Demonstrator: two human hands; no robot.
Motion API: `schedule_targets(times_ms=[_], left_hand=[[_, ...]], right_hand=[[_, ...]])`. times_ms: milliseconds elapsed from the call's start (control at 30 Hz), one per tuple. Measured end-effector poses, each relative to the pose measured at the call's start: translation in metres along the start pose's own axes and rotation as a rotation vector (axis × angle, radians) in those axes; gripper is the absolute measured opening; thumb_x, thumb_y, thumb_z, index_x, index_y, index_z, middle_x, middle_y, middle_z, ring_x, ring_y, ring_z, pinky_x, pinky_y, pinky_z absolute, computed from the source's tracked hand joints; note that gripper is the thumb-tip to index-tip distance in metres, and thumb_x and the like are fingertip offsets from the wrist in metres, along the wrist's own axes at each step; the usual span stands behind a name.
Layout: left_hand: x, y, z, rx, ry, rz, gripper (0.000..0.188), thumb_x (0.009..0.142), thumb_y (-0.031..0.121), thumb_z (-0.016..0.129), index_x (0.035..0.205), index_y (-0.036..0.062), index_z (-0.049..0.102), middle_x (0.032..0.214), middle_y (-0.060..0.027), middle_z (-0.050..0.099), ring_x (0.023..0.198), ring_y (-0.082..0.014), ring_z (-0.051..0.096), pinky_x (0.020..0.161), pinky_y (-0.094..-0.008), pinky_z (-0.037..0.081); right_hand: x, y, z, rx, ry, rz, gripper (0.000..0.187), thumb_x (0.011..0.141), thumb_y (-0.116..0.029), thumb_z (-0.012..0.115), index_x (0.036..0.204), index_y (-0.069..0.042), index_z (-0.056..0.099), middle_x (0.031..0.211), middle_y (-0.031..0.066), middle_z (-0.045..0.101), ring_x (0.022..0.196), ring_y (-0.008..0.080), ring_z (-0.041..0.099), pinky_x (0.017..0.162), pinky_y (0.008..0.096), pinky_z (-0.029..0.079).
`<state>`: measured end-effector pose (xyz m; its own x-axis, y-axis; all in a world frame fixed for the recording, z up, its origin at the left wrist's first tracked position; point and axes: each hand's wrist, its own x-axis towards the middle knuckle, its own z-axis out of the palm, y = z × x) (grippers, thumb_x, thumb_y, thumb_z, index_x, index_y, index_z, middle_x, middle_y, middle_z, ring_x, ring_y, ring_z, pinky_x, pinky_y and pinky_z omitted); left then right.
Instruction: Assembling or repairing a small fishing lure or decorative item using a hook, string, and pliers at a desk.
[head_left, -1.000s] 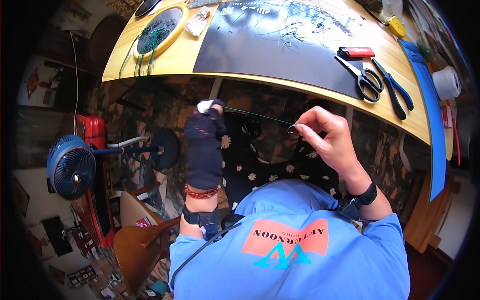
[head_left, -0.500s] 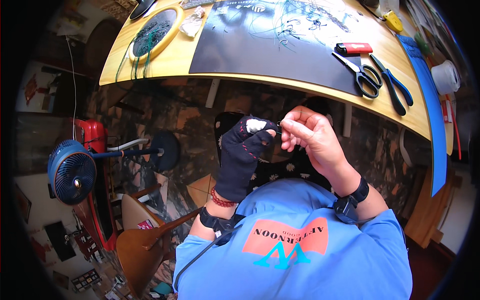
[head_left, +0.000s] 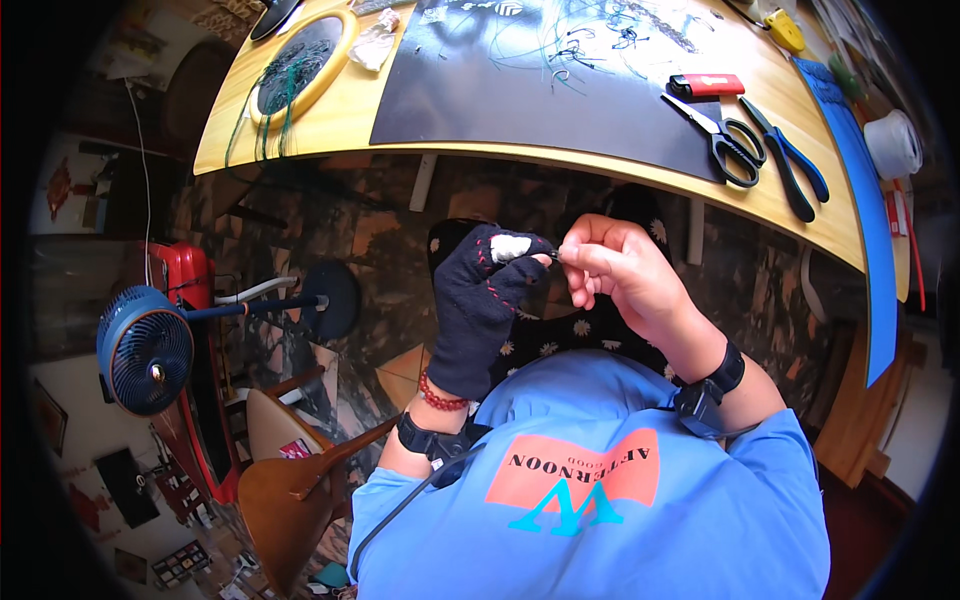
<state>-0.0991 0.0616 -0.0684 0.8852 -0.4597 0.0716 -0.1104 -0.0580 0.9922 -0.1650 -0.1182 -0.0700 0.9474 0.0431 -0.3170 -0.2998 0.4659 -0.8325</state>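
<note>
My left hand (head_left: pixel 490 290), in a dark fingerless-tipped glove with red stitching and a white patch, is closed in a pinch over my lap. Between its thumb and forefinger sits a small dark hook-like piece (head_left: pixel 557 254), too tiny to make out fully. Bare and also pinching, my right hand (head_left: pixel 622 262) meets it fingertip to fingertip; what its thumb and forefinger grip is mostly hidden. Both hands are below the table's near edge. On the dark mat (head_left: pixel 480 110) above them lie several fish hooks (head_left: pixel 562 78) with thin dark line.
Scissors (head_left: pixel 735 150), pliers (head_left: pixel 790 165) and a red lighter (head_left: pixel 707 85) lie at the table's right. A yellow-rimmed round tray (head_left: pixel 349 40) with tangled green line is at the left. A blue fan (head_left: pixel 148 350) and wooden chair (head_left: pixel 285 510) stand to my left.
Both hands stay together in the same pinch. My right fingertips have shifted slightly, closer to the left thumb and forefinger. The view has tilted a little.
</note>
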Motion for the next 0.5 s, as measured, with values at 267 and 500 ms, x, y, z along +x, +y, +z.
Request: schedule_targets(times_ms=[267,500], left_hand=[[0.0025,-0.0038,-0.0001,0.014,-0.007,0.022,0.011,0.084,0.001,0.074,0.094,0.0036,0.074,0.087,-0.0019,0.066,0.081,-0.0101,0.062,0.071,-0.0251,0.048],[0.0041,-0.0073,-0.0035,0.034,-0.048,0.049,0.010,0.084,0.002,0.074,0.094,0.0033,0.073,0.086,-0.0027,0.066,0.080,-0.0115,0.062,0.072,-0.0255,0.049]], right_hand=[[0.0030,0.0011,-0.0003,0.053,-0.030,0.053,0.017,0.090,-0.021,0.066,0.091,-0.005,0.062,0.070,0.0013,0.061,0.057,0.0094,0.060,0.052,0.0220,0.047],[0.0064,-0.0010,-0.0042,0.072,-0.062,0.125,0.016,0.089,-0.021,0.065,0.088,-0.006,0.062,0.070,0.0011,0.060,0.056,0.0093,0.060,0.051,0.0222,0.045]])
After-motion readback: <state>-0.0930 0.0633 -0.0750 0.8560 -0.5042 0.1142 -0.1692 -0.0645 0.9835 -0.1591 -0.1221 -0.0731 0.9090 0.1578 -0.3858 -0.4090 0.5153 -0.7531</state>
